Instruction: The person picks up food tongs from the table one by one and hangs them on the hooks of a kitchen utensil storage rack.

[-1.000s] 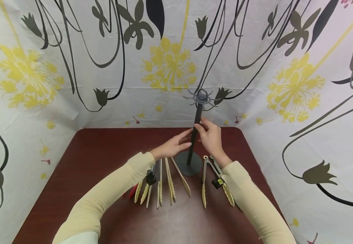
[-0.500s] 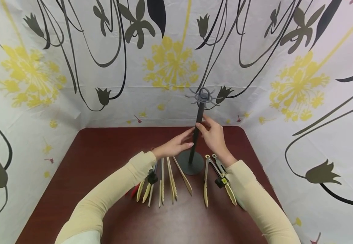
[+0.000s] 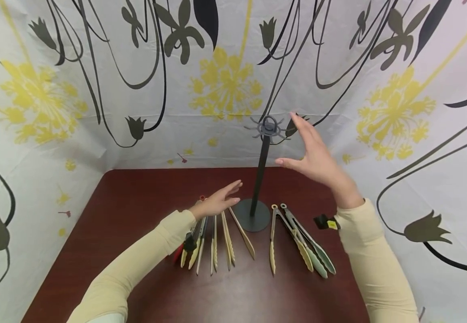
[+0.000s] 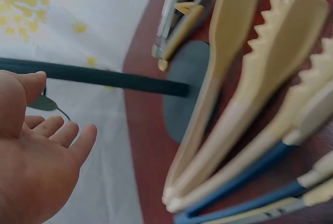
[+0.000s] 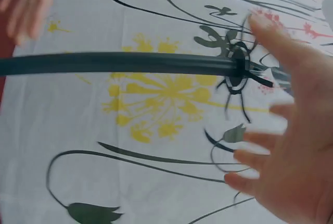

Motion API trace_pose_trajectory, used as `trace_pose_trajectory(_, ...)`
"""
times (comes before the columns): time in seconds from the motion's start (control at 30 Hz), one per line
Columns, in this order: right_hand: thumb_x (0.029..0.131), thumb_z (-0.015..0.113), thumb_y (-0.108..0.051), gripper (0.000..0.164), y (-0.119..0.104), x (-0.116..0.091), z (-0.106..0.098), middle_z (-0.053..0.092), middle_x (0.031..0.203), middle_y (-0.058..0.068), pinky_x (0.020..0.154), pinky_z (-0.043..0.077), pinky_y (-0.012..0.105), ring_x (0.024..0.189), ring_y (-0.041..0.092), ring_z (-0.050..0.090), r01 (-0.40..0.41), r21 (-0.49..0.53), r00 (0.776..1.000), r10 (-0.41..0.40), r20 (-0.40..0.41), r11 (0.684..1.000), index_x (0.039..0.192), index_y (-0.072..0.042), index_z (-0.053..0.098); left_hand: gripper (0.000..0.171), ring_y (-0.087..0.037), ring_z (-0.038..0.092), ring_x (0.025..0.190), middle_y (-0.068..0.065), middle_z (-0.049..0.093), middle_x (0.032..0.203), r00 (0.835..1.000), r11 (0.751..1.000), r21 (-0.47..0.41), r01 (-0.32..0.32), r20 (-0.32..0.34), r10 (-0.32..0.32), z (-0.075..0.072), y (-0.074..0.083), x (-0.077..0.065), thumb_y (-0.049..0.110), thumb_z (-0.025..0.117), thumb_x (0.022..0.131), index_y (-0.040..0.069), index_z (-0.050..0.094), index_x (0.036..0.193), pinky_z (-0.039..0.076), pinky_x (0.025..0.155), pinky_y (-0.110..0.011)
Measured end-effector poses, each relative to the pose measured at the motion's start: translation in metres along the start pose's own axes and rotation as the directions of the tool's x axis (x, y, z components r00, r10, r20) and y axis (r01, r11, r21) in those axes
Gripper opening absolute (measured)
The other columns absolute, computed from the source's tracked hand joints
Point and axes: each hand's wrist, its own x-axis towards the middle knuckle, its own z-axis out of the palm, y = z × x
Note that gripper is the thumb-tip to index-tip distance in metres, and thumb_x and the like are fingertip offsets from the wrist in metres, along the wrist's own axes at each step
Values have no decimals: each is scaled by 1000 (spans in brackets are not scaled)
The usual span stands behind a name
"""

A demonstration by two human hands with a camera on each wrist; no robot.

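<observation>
A dark utensil stand rises from a round base and carries a ring of hooks at its top. My left hand hovers left of the pole with relaxed fingers and holds nothing. In the left wrist view its palm shows bare beside the pole. My right hand is raised to the right of the hook ring, thumb and fingers spread apart. Nothing lies in its grasp in the right wrist view, where the hook ring appears close to the thumb.
Several kitchen tongs with pale tips lie left of the base, among them wooden-looking tongs and blue-handled tongs. Right of it lie cream-tipped tongs and green-tipped tongs. A patterned cloth hangs behind the dark red table.
Both hands have come away from the pole. The right one moved up and right and opened; the left drew back to the left. The stand stays upright, and the green-tipped tongs are uncovered.
</observation>
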Motion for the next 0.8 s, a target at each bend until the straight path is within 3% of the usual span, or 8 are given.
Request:
trace_pose_trajectory(0.17, 82, 78, -47, 102, -15, 21, -16, 13, 168, -7, 119, 14, 64, 155, 30, 13, 126, -19, 985, -123, 117, 992, 157, -45, 9, 66, -33, 28, 151, -11, 23, 165, 999, 999, 49, 2, -34, 0, -5, -15, -18, 22, 48, 105, 14, 12, 161, 31, 117, -56)
trace_pose_trajectory(0.33, 85, 72, -52, 93, -23, 36, -25, 16, 167, -6, 120, 14, 63, 155, 31, 17, 150, -57, 971, -136, 197, 987, 156, -46, 12, 63, -34, 31, 149, -11, 25, 165, 996, 984, 170, 42, -89, -27, -8, -34, -31, 23, 48, 105, 13, 18, 160, 33, 116, -56)
trace_pose_trajectory(0.5, 90, 66, -52, 83, -24, 48, -27, 16, 168, -4, 120, 11, 64, 156, 28, 14, 180, -98, 942, -143, 304, 979, 157, -43, 16, 60, -36, 33, 147, -13, 28, 163, 985, 960, 264, 91, -165, -48, -15, -49, -46, 23, 50, 105, 13, 25, 158, 36, 114, -55)
trace_pose_trajectory(0.63, 92, 62, -54, 78, -24, 51, -29, 25, 165, -1, 117, 21, 63, 153, 30, 23, 139, -101, 920, -91, 381, 985, 154, -50, 14, 57, -36, 36, 146, -14, 34, 160, 963, 938, 312, 149, -260, -67, -23, -63, -57, 21, 52, 103, 12, 31, 155, 35, 115, -55)
trace_pose_trajectory(0.8, 94, 59, -54, 76, -27, 53, -31, 35, 161, 3, 113, 29, 61, 147, 33, 34, 116, -114, 910, -60, 410, 987, 152, -54, 11, 56, -38, 37, 144, -17, 39, 156, 924, 901, 357, 245, -367, -106, -31, -80, -69, 17, 56, 100, 6, 38, 152, 34, 115, -56)
